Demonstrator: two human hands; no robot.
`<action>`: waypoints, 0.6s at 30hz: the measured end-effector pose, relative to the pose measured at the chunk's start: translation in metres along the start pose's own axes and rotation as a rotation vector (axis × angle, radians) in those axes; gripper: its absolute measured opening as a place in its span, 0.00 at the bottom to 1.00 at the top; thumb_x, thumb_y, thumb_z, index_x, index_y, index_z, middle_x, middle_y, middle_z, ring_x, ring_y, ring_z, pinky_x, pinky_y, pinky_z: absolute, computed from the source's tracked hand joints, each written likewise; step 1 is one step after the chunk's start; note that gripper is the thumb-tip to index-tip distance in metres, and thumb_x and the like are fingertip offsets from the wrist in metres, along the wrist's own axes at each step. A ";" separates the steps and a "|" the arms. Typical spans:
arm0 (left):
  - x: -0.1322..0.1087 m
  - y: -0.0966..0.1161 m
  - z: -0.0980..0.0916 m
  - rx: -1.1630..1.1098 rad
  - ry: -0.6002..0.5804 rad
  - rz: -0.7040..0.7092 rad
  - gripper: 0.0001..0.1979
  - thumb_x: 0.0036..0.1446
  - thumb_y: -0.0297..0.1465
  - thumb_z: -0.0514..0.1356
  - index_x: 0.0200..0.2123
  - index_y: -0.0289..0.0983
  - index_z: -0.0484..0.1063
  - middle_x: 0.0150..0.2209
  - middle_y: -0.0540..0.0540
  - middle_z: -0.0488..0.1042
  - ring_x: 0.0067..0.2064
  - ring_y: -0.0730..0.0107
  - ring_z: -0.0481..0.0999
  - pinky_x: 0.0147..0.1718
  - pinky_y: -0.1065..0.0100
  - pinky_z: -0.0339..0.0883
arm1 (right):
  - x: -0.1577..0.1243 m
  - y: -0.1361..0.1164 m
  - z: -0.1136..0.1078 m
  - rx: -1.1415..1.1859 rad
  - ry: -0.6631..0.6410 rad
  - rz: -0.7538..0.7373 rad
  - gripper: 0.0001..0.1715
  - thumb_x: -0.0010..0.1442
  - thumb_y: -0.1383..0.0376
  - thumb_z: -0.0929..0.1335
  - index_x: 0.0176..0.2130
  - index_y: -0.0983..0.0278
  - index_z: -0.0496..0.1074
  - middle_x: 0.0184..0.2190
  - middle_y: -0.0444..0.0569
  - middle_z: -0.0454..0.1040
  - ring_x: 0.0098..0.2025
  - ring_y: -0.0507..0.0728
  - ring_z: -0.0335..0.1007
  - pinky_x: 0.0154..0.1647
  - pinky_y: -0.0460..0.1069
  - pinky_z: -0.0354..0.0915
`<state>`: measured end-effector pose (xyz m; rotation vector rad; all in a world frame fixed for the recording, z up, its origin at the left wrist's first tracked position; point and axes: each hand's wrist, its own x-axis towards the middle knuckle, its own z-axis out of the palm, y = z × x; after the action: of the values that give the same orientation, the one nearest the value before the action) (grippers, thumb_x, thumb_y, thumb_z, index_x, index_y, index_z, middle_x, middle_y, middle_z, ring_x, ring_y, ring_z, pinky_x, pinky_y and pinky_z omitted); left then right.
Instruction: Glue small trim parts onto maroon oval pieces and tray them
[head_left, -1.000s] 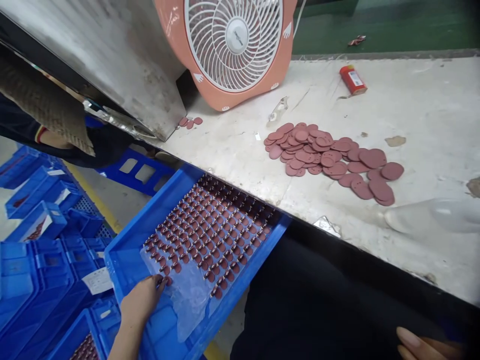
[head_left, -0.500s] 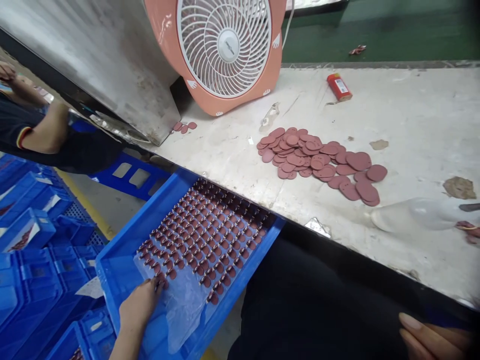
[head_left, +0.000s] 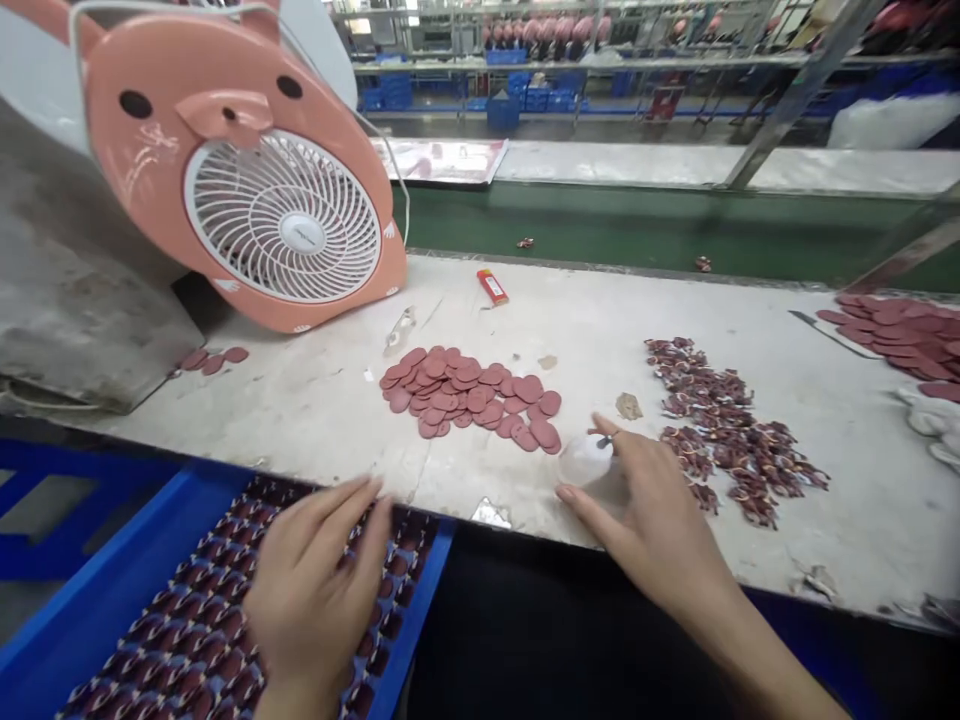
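Shelving (head_left: pixel 570 68) crosses the bg, far beyond your hands, w/ a green strip (head_left: pixel 615 225) btwn it & your pale surface (head_left: pixel 600 335).

Your right grip (head_left: pixel 660 510) is spread wide, thumb & forefinger either side of a translucent bottle (head_left: pixel 585 462) w/ a dark tip; can't tell if they touch it. Your left grip (head_left: pixel 315 575), blurred, is part open w/ loosely bent fingers, over the blue tray (head_left: pixel 105 590) just below the surface edge; nothing visible in it.

Prog. so far: under & left of the left grip, rows of pcs (head_left: pixel 191 640) sit in the tray, each apparently a reddish oval w/ a darker bit on it, so those look done. No count poss.: left grip hides some, frame cuts off the rest, so can't say how full the tray is.

Left over, as far as I can judge: loose reddish ovals (head_left: pixel 474 398) heaped ahead of & btwn your grips, plus dark clustered pcs (head_left: pixel 720 420) just right of the right grip, both lots unjoined. Another oval pile (head_left: pixel 900 330) lies well off to the right grip's right. Approx. four stray ovals (head_left: pixel 214 362) lie beyond the left grip, by the pink fan (head_left: pixel 302 233).
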<state>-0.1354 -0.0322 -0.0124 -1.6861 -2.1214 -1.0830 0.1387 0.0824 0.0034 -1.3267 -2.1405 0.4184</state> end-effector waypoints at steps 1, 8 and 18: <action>0.020 0.014 0.016 0.060 -0.031 0.041 0.14 0.55 0.33 0.64 0.46 0.42 0.76 0.44 0.44 0.79 0.46 0.57 0.75 0.47 0.58 0.66 | 0.004 -0.002 0.003 0.033 -0.030 -0.005 0.26 0.63 0.53 0.68 0.56 0.61 0.63 0.48 0.53 0.69 0.50 0.66 0.62 0.47 0.60 0.63; 0.080 0.047 0.052 0.310 -0.256 0.038 0.14 0.62 0.39 0.55 0.44 0.42 0.76 0.42 0.47 0.79 0.43 0.56 0.76 0.27 0.63 0.64 | -0.007 0.008 -0.007 0.206 0.023 0.022 0.14 0.64 0.58 0.68 0.49 0.57 0.66 0.45 0.45 0.72 0.46 0.59 0.68 0.44 0.52 0.63; 0.057 0.048 0.050 0.095 0.170 0.424 0.15 0.48 0.23 0.68 0.41 0.36 0.79 0.36 0.45 0.81 0.37 0.64 0.77 0.38 0.64 0.72 | -0.036 0.009 -0.020 0.726 0.142 0.230 0.12 0.64 0.59 0.67 0.46 0.59 0.64 0.36 0.46 0.68 0.36 0.56 0.67 0.36 0.50 0.67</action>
<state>-0.0962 0.0464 0.0055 -1.8131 -1.5877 -0.9402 0.1695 0.0534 0.0029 -1.1174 -1.4907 1.0411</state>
